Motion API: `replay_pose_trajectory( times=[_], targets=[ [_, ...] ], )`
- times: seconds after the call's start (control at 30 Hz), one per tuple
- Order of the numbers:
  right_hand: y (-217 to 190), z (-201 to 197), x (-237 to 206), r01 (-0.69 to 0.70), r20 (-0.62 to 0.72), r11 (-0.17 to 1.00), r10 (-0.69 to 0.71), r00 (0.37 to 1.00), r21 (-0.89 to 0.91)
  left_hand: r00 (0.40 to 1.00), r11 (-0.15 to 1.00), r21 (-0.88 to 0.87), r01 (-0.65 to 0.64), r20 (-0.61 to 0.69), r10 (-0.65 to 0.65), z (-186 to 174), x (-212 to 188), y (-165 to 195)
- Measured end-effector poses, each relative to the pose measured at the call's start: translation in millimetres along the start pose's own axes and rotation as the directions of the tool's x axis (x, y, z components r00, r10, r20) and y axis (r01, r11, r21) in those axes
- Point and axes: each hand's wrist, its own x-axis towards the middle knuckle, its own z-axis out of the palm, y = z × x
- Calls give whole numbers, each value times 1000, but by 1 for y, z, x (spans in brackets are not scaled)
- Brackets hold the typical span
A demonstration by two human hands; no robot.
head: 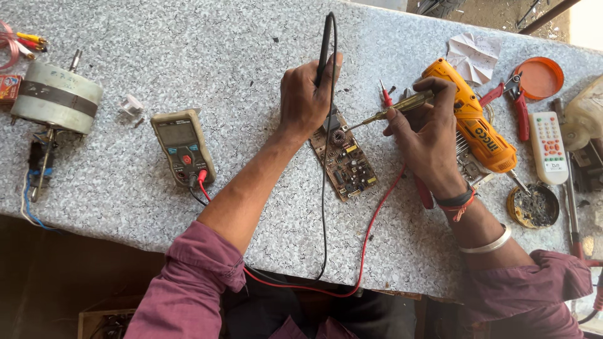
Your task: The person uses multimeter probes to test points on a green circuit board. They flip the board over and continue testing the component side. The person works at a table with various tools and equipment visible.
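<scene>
A brown circuit board (pixel 349 164) lies at the middle of the speckled grey table (pixel 239 50). My left hand (pixel 306 95) grips a black meter probe (pixel 325 47) and rests on the board's far end. My right hand (pixel 424 132) holds a tester screwdriver with a clear yellow handle (pixel 402 105), its tip pointing left at the board. A red lead (pixel 377 220) and a black lead (pixel 325 213) run from the board area over the table's near edge to a grey multimeter (pixel 183 147) on the left.
A fan motor (pixel 55 97) sits far left. On the right lie an orange cordless screwdriver (pixel 480 122), red-handled pliers (pixel 516 103), an orange lid (pixel 539 78), a white remote (pixel 548 147), a round tin (pixel 532 206) and crumpled paper (pixel 474 56).
</scene>
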Motion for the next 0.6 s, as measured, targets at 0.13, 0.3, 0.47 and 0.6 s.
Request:
replay_pose_trajectory(
  times=[0.13, 0.3, 0.47, 0.6],
  targets=[
    [0, -1, -1, 5, 4, 1000, -5, 1000, 12, 998, 997, -77, 32, 49, -28, 5, -1, -6],
    [-2, 0, -1, -8, 12, 1000, 8, 1000, 11, 999, 991, -134, -1, 35, 6, 7, -2, -11],
    [-3, 0, -2, -2, 41, 999, 0, 999, 51, 996, 989, -147, 1, 93, 13, 8, -4, -9],
    [-1, -1, -2, 16, 81, 995, -23, 996, 96, 993, 993, -119, -1, 115, 15, 5, -3, -1]
  ],
)
